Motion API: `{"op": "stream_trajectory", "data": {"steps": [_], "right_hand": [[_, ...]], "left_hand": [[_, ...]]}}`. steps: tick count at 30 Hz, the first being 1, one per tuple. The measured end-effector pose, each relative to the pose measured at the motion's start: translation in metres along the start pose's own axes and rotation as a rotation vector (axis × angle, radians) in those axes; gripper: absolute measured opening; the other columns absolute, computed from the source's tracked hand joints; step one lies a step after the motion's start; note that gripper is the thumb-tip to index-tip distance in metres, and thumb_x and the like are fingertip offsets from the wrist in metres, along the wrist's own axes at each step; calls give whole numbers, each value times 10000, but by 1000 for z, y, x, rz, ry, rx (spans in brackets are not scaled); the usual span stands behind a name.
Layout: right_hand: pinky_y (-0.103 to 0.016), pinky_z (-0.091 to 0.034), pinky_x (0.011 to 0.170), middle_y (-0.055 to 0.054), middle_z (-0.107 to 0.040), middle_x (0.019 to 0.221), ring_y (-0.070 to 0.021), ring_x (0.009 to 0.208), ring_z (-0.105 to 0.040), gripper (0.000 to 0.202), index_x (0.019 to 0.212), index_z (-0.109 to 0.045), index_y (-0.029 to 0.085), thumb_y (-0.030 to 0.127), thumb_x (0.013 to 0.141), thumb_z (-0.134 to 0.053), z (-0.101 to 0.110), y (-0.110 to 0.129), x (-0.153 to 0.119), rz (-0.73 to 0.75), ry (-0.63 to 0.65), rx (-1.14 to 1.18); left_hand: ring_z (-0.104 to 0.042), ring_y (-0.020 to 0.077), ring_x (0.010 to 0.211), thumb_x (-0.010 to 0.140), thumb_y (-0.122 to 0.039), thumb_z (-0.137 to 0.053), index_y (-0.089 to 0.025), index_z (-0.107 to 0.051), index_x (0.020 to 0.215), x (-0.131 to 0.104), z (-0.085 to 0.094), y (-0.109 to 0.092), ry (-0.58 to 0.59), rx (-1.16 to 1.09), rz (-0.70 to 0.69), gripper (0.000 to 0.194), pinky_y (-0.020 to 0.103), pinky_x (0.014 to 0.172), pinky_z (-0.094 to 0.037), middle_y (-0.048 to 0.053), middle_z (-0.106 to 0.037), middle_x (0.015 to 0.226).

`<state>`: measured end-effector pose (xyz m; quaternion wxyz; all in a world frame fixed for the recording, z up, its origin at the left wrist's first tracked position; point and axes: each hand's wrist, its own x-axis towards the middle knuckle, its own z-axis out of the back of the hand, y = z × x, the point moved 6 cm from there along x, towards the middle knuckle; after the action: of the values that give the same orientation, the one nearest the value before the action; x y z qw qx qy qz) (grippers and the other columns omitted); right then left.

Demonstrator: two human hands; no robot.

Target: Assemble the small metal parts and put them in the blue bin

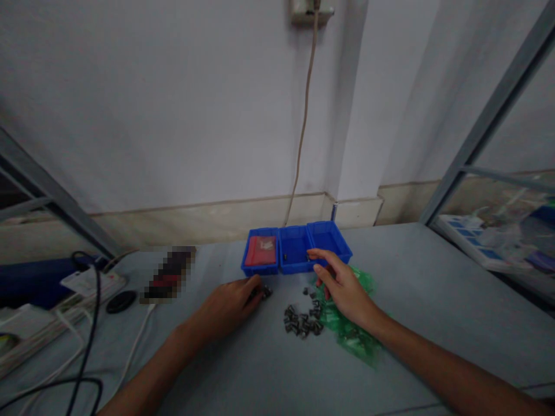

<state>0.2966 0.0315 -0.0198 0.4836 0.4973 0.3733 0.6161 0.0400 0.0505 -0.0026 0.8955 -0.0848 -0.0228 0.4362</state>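
Observation:
Small dark metal parts, like short screws or fittings, lie in a loose pile (303, 323) on the table. My left hand (234, 300) rests left of the pile, fingers curled over several metal parts (266, 292) that show at its fingertips. My right hand (342, 286) reaches over the front of the middle blue bin (295, 236), with one small metal part (309, 256) at its fingertips. Another metal part (285, 256) is inside that bin. Under and beside my right hand lies a crumpled green plastic bag (358, 341).
A left blue bin (260, 270) holds a red packet (260, 251); a right blue bin (329, 234) adjoins the middle one. At left are a blurred-out object (169, 274), a black round lid (121, 301), a power strip (39, 341) and cables. Metal frames stand on both sides.

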Motion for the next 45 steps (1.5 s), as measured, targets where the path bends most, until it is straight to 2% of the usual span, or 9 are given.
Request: {"op": "stream_trajectory", "data": {"steps": [7,12,16,20,24,29,34,40,45], "right_hand": [[-366,-532,817,-80,-659,1221,-212,927,-651,252,1304,-653,267,330,1065,-604,1,20,-4,169,0,-292],[-402,-457,908,-22,-688,933,-258,965,-650,212,1062,-683,230,373,954,-796,-19,24,-14,253,293,-614],[-390,-419,912,-29,-711,968,-257,995,-652,178,936,-677,215,357,980,-776,-27,22,-18,293,390,-734],[-380,-406,887,-37,-724,992,-249,1008,-653,191,945,-690,213,374,1046,-680,-28,28,-19,305,402,-740],[-392,-404,917,-22,-725,990,-260,1010,-650,311,938,-692,228,514,918,-811,-30,32,-22,324,478,-705],[-384,-414,903,-19,-724,970,-244,990,-646,162,927,-676,227,352,1018,-724,-30,31,-23,323,487,-701],[-397,-418,907,-35,-726,996,-263,1004,-648,196,946,-672,231,405,1029,-698,-32,34,-25,357,464,-742],[-405,-427,952,-24,-720,1016,-262,994,-662,354,1006,-665,239,540,901,-819,-33,41,-31,353,525,-694],[-402,-431,987,-31,-721,1055,-250,1047,-662,147,1020,-675,240,383,1053,-662,-35,41,-31,369,549,-721]], "left_hand": [[-731,243,837,1113,-410,-387,-234,-575,1137,-1,-2,2,-29,13,-10,259,326,718,-499,69,-752,990],[-727,241,829,1108,-414,-392,-233,-585,1145,-1,-1,2,-40,-13,5,267,330,730,-504,68,-756,978],[-730,254,851,1102,-415,-389,-229,-585,1158,0,-2,3,-20,0,9,276,337,731,-508,80,-759,1008],[-733,257,856,1108,-407,-382,-226,-577,1159,0,-3,4,-14,7,8,270,340,731,-500,87,-760,1029],[-731,248,855,1111,-397,-384,-229,-575,1140,0,-4,3,-14,8,-6,256,329,722,-490,83,-759,1030],[-725,237,846,1102,-384,-399,-229,-578,1130,0,-2,2,-21,4,-7,239,321,729,-495,78,-759,1020],[-729,240,847,1111,-402,-390,-233,-573,1130,1,-2,2,-17,8,-3,249,322,726,-492,75,-758,1018],[-734,244,860,1121,-411,-382,-232,-567,1136,-1,-1,1,-18,2,-12,259,328,731,-485,75,-758,1030],[-735,255,873,1122,-410,-374,-231,-571,1155,0,-2,1,-10,4,-6,268,335,737,-489,81,-760,1035]]}}
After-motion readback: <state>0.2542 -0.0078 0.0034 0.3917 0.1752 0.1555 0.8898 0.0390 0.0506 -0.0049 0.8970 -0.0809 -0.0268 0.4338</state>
